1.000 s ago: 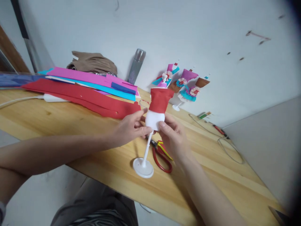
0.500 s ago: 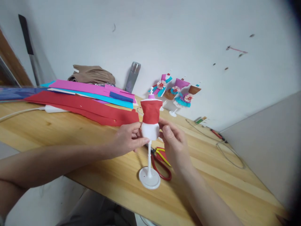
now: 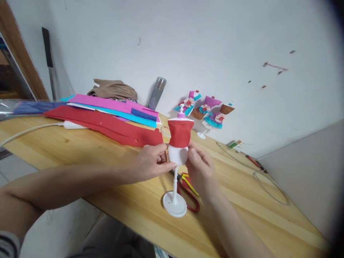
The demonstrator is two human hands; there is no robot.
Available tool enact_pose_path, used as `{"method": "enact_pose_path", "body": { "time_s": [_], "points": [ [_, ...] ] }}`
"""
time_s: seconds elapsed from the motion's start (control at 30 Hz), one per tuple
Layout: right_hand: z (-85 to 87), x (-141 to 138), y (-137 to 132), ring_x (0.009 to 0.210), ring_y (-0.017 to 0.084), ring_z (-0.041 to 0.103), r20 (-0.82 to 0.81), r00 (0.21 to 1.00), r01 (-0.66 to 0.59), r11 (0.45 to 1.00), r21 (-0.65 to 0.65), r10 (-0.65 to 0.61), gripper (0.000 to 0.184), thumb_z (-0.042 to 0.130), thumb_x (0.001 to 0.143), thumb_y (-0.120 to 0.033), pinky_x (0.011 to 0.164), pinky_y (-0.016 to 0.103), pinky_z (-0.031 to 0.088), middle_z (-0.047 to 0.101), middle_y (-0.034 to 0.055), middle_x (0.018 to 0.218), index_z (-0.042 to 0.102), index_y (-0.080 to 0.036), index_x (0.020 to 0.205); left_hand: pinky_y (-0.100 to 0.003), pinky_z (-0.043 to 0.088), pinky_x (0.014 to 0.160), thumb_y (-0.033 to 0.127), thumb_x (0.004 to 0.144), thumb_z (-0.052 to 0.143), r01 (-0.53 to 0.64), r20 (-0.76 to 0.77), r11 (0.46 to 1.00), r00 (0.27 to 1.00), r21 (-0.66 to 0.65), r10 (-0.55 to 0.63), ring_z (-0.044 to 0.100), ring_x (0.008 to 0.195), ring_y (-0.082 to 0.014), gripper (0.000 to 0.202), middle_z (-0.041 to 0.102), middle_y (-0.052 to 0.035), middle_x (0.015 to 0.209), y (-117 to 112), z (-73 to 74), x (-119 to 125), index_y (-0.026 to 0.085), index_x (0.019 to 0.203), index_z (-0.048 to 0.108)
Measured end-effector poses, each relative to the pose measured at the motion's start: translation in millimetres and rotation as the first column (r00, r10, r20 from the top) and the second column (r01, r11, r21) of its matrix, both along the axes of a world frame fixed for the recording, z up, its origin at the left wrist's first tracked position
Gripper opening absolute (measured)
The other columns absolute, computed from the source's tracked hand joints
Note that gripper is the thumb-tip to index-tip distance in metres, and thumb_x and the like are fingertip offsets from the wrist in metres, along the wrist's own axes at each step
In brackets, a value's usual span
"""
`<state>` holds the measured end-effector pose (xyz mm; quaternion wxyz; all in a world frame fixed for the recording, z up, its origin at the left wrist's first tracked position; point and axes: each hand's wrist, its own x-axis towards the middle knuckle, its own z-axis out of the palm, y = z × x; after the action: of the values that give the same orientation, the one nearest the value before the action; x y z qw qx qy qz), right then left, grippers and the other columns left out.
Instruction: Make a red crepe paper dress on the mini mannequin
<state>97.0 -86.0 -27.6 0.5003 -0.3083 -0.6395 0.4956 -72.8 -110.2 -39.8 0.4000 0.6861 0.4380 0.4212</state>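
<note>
A miniature white dress form [image 3: 177, 155] stands tilted slightly to the right between my hands, its round base near the table's front part. Red fabric [image 3: 180, 133] wraps its torso, and a pink band circles its neck. My left hand [image 3: 153, 162] grips the hip from the left, thumb low at the front and fingers partly hidden behind. On the other side, my right hand [image 3: 202, 165] holds the hip, its thumb along the edge. Behind the stand lie red-handled scissors [image 3: 194, 201] and yellow-handled pliers [image 3: 191, 185], both partly covered.
Red, pink and blue fabric sheets [image 3: 107, 123] lie at the left, near a white cable [image 3: 32, 128]. Against the wall are a brown cloth [image 3: 114, 89], a grey flask [image 3: 157, 94] and several dressed miniature forms [image 3: 213, 120]. A thin cable [image 3: 268, 186] loops at the right.
The head view has shifted, so the scene sits lower and further right. The dress form leans a little more to the right. Both hands stay at its hips.
</note>
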Motion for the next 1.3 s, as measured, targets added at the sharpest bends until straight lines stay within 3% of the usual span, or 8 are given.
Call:
{"method": "enact_pose_path", "body": {
  "time_s": [0.23, 0.43, 0.63, 0.87, 0.97, 1.07, 1.17, 1.3],
  "points": [
    [-4.7, 0.3, 6.2, 0.091, 0.025, 0.071, 0.118, 0.991, -0.076, 0.996, 0.052, 0.069, 0.027, 0.078, 0.079, -0.041, 0.081, 0.041, 0.057, 0.077, 0.0022, 0.101, 0.073, -0.032, 0.103, -0.021, 0.038, 0.058, 0.031, 0.082, 0.073, -0.05, -0.115, 0.997, 0.992, 0.059, 0.056, 0.052, 0.063, -0.0096, 0.021, 0.055, 0.0051, 0.065, 2.5, 2.6, -5.1, 0.017, 0.079, 0.058],
    [7.9, 32.7, 36.6, 0.09, 0.023, 0.071, -0.079, 0.989, 0.137, 0.968, 0.212, -0.123, 0.026, 0.081, 0.074, -0.032, 0.082, 0.041, 0.057, 0.076, 0.0023, 0.1, 0.073, -0.029, 0.098, -0.024, 0.046, 0.067, 0.03, 0.094, 0.062, 0.056, -0.241, 0.953, 0.97, 0.297, 0.018, 0.063, 0.07, -0.013, 0.035, 0.071, -0.0005, 0.08, 12.3, -14.9, -7.8, 0.017, 0.127, 0.061],
    [2.1, 70.0, 85.8, 0.088, 0.021, 0.069, -0.238, 0.924, 0.363, 0.884, 0.295, -0.3, 0.029, 0.085, 0.065, -0.031, 0.086, 0.042, 0.058, 0.074, -0.0001, 0.094, 0.069, -0.028, 0.089, -0.028, 0.051, 0.074, 0.029, 0.098, 0.053, 0.209, -0.398, 0.844, 0.917, 0.494, 0.005, 0.071, 0.083, -0.0189, 0.027, 0.077, -0.0067, 0.093, 19.6, -38.6, -4.6, 0.017, 0.118, 0.067],
    [-25.8, 69.0, 104.6, 0.094, 0.025, 0.069, -0.096, 0.951, 0.309, 0.912, 0.271, -0.294, 0.029, 0.082, 0.069, -0.035, 0.092, 0.049, 0.056, 0.075, 0.0043, 0.1, 0.07, -0.026, 0.094, -0.025, 0.051, 0.072, 0.026, 0.096, 0.056, 0.186, -0.387, 0.844, 0.922, 0.503, 0.027, 0.071, 0.08, -0.0168, 0.02, 0.077, -0.0051, 0.091, 25.0, -46.6, -4.7, 0.017, 0.105, 0.071],
    [-22.8, 65.4, 100.5, 0.091, 0.025, 0.069, -0.082, 0.95, 0.313, 0.905, 0.288, -0.303, 0.029, 0.083, 0.068, -0.035, 0.091, 0.05, 0.056, 0.075, 0.0035, 0.097, 0.07, -0.026, 0.093, -0.022, 0.049, 0.065, 0.024, 0.095, 0.056, 0.052, -0.247, 0.847, 0.964, 0.529, 0.095, 0.068, 0.07, -0.0134, 0.018, 0.076, -0.0032, 0.083, 34.7, -34.0, -6.4, 0.017, 0.096, 0.072],
    [-19.1, 62.0, 97.5, 0.089, 0.025, 0.069, -0.088, 0.954, 0.299, 0.914, 0.273, -0.286, 0.03, 0.083, 0.066, -0.036, 0.087, 0.048, 0.057, 0.075, 0.0027, 0.093, 0.069, -0.026, 0.09, -0.023, 0.051, 0.067, 0.023, 0.093, 0.054, -0.093, -0.05, 0.784, 0.986, 0.614, 0.156, 0.067, 0.073, -0.0133, 0.02, 0.076, -0.0038, 0.086, 52.2, -1.6, -7.2, 0.017, 0.094, 0.074],
    [-17.6, 57.7, 94.9, 0.09, 0.024, 0.069, -0.084, 0.955, 0.298, 0.918, 0.263, -0.285, 0.03, 0.083, 0.066, -0.035, 0.087, 0.046, 0.056, 0.075, 0.003, 0.095, 0.069, -0.025, 0.09, -0.028, 0.053, 0.076, 0.027, 0.092, 0.057, -0.099, 0.001, 0.736, 0.991, 0.669, 0.132, 0.067, 0.085, -0.0161, 0.021, 0.074, -0.0052, 0.096, 69.2, 43.1, -2.7, 0.02, 0.099, 0.075],
    [-17.0, 52.4, 89.9, 0.094, 0.024, 0.068, -0.082, 0.953, 0.304, 0.922, 0.241, -0.292, 0.033, 0.083, 0.066, -0.034, 0.09, 0.045, 0.055, 0.075, 0.003, 0.1, 0.068, -0.025, 0.094, -0.034, 0.051, 0.093, 0.025, 0.092, 0.058, 0.022, -0.132, 0.674, 0.985, 0.739, 0.112, 0.064, 0.104, -0.0192, 0.023, 0.069, -0.0062, 0.114, 82.6, 87.3, 13.9, 0.025, 0.107, 0.075]
  ]
}}
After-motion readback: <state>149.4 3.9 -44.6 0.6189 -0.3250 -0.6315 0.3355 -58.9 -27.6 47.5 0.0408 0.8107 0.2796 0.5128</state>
